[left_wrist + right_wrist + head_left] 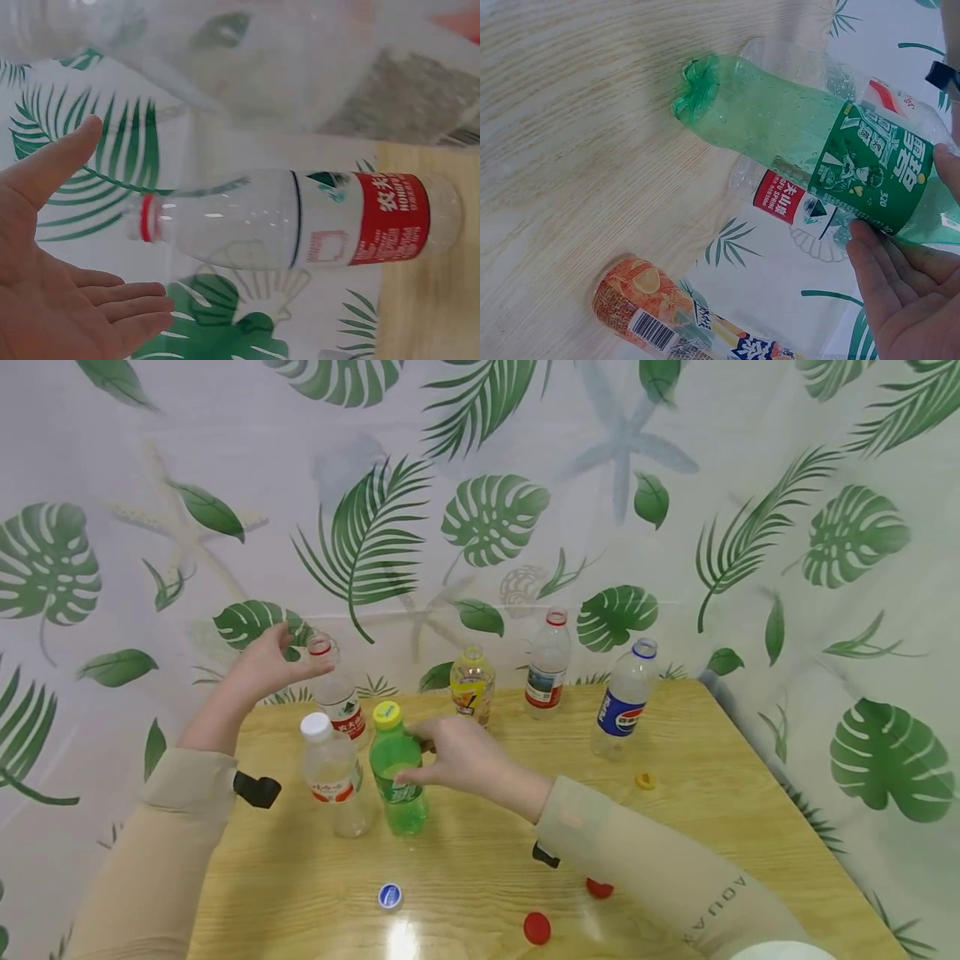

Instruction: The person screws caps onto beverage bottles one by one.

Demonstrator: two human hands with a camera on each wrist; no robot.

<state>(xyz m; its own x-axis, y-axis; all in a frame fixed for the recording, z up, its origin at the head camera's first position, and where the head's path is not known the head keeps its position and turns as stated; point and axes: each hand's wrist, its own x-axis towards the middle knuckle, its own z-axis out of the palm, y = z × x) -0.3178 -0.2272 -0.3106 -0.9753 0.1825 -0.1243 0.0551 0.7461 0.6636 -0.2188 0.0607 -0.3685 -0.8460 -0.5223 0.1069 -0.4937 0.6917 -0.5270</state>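
My right hand (463,758) grips a green plastic soda bottle (406,815) with a yellow cap by its labelled middle. In the right wrist view, the thumb and fingers lie on opposite sides of the green label. At the back left, my left hand (266,667) has its thumb and fingers spread beside the neck of a clear water bottle (394,217). That bottle has a red label and red neck ring, and no cap on it. Between my hands stands a clear bottle (349,806) with a white cap, next to the green one.
Along the back stand an orange-drink bottle (472,681), a red-labelled water bottle (547,672) and a blue-labelled cola bottle (621,710), all uncapped. Loose caps lie on the wooden table (300,902): a blue cap (390,896), a red cap (537,928), another red cap (599,888) and a yellow cap (645,781).
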